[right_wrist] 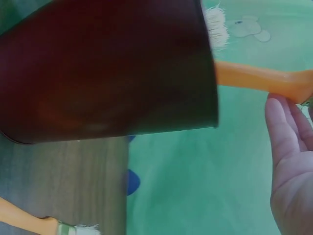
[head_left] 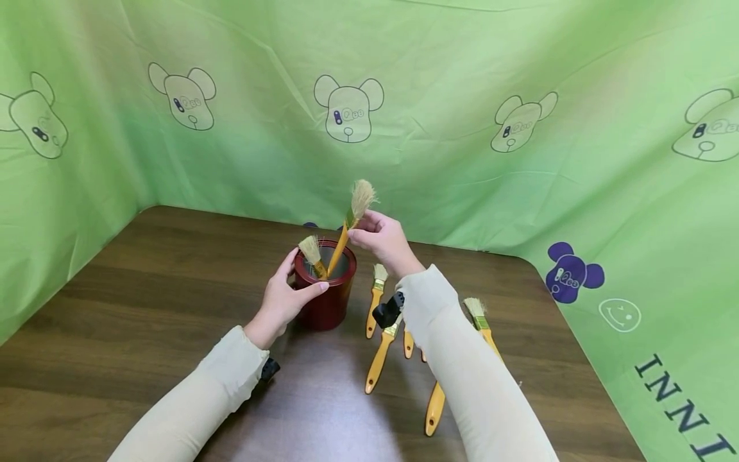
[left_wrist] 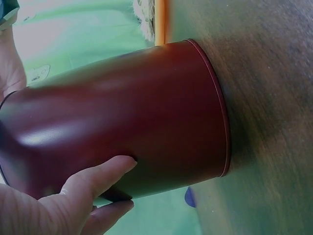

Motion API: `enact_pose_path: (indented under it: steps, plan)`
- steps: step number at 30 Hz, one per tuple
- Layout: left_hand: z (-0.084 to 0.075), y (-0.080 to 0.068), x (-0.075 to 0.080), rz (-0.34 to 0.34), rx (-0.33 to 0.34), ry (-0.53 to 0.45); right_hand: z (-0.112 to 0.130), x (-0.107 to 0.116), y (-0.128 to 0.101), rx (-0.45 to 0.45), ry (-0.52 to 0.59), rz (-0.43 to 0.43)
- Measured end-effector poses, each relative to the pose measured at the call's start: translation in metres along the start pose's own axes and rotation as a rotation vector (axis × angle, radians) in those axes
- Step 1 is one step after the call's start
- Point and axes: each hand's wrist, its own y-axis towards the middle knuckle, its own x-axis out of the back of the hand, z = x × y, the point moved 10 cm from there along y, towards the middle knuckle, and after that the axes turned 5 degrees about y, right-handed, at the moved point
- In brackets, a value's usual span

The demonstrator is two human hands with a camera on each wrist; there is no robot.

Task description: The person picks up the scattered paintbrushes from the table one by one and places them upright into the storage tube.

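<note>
Centrally, the right hand (head_left: pixel 382 242) pinches a yellow-handled brush (head_left: pixel 349 221) near its ferrule, handle end down inside the dark red cup (head_left: pixel 325 292), bristles up. The left hand (head_left: pixel 284 296) wraps the cup's side at frame middle, where a second brush (head_left: pixel 312 253) stands. More spare brushes (head_left: pixel 378 350) lie on the wooden counter (head_left: pixel 115 333), lower right of the cup, before a green backdrop (head_left: pixel 462 96).
</note>
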Motion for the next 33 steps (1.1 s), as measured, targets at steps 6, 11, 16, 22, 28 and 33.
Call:
enact_pose_path:
  steps: [6,11,16,22,28,33]
  plan:
    - [0.000,-0.001,0.001,-0.003,-0.005,0.000,-0.015,-0.002,-0.001,-0.076,-0.021,0.024]
    - [-0.001,-0.002,0.001,-0.006,-0.008,0.001,-0.023,-0.002,-0.001,-0.115,-0.045,0.017]
    - [-0.002,-0.001,0.001,-0.006,-0.009,0.009,-0.028,-0.001,0.000,-0.143,-0.086,-0.029]
    - [-0.002,-0.001,0.000,-0.005,-0.014,0.001,-0.020,-0.002,0.000,-0.115,-0.383,-0.142]
    - [-0.002,-0.001,0.000,-0.007,-0.015,0.005,-0.007,-0.010,-0.002,-0.044,-0.632,-0.183]
    - [-0.002,-0.001,0.001,-0.007,-0.013,0.013,-0.005,-0.003,-0.006,-0.038,-0.615,-0.187]
